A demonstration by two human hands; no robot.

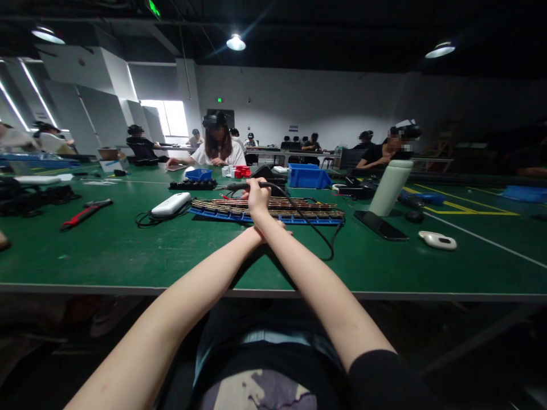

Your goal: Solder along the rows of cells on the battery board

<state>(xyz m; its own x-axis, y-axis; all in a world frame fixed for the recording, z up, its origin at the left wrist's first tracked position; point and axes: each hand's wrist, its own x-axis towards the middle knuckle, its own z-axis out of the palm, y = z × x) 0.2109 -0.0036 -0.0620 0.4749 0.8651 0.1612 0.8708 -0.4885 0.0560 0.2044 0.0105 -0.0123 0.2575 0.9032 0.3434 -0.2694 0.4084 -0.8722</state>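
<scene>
My forearms cross in front of me, the right over the left. My right hand (258,196) is closed around a black pen-shaped tool that looks like a soldering iron (237,187), its tip to the left and a thick black cable (314,228) looping down on the right. Below it lies a long blue rack (294,219) with rows of thin copper-coloured strips and dark parts. My left hand (282,225) is at the rack's near edge, mostly hidden behind my right forearm; its fingers barely show.
A white power bank-like box (171,204) with a cord and red-handled pliers (85,214) lie left. A blue bin (308,176) stands behind. On the right are a pale green bottle (391,188), a phone (380,225) and a white oval case (438,240). A person (220,142) sits opposite.
</scene>
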